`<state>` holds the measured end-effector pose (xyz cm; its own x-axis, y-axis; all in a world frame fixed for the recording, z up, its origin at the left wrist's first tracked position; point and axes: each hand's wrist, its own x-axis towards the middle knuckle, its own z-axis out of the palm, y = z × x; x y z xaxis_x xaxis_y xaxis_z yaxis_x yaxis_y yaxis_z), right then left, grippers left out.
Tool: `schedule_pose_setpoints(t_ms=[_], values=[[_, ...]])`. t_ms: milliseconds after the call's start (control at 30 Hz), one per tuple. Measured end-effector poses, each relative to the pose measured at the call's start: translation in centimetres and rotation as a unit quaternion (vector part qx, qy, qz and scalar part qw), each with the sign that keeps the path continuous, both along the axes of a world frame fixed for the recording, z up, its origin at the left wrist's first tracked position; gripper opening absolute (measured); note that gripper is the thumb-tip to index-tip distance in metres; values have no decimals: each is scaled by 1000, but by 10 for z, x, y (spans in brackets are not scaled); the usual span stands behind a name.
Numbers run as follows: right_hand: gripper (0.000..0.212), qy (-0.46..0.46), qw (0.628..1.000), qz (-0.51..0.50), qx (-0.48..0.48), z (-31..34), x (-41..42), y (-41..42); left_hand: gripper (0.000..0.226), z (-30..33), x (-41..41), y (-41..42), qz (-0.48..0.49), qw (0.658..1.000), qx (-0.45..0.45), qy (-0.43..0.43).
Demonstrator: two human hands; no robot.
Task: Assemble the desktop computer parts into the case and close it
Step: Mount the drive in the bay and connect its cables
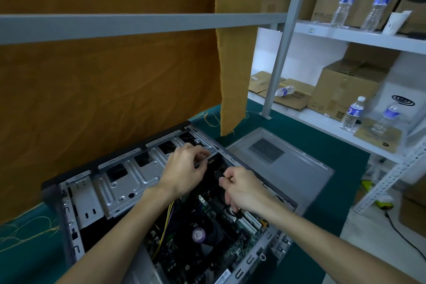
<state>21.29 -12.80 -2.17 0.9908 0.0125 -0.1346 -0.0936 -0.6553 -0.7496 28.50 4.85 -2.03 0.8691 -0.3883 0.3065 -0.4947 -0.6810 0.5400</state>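
Lying on its side on the green table [306,145], open computer case [96,191] with inside turned up, motherboard [207,244] seen in the near right part, drive bays in the far left part. Left hand [184,168] over far edge of the case, fingers curled, pinching a thin grey strip, maybe a cable [211,157]; blurred, so cannot tell exactly what. Right hand [242,189] just right of it, above the board, grip closed narrow on something dark and small; cannot tell what. Hands near each other, not touching. Yellow wires [164,226] running under the left forearm. Round purple sticker [198,234] on the cooler near the middle of the board. Grey side panel [288,168] lying flat on the table right of the case, vent grid facing up. Orange cloth [103,76] hanging behind. White shelf [359,37] on the right, with cardboard boxes [345,85] and water bottles [345,0].
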Motion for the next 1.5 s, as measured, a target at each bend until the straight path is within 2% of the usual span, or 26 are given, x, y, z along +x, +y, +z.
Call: schedule_pose_setpoints(t_ms=[133,233,400,600,800,1133,1300,1500], values=[[29,-12,998,-18,-59,-6,12,10,43,-2,7,10,-95,979,151,-101],[27,-3,996,-21,-84,-10,21,13,43,-4,10,16,-115,965,195,-130],[26,-13,996,-39,-82,-13,29,14,34,-3,9,20,-131,965,167,-156],[29,-30,997,-46,-49,-11,32,19,24,-4,5,21,-74,986,96,-115],[30,-38,997,-45,-44,-12,31,19,38,-7,5,17,-43,993,68,-90],[29,-29,998,-52,-32,-11,33,21,49,-8,8,17,-39,993,83,-74],[27,-23,997,-59,-53,-7,35,27,43,-8,8,16,-28,990,116,-78],[32,-6,994,-62,-92,6,40,30,38,-7,5,8,4,990,114,-89]])
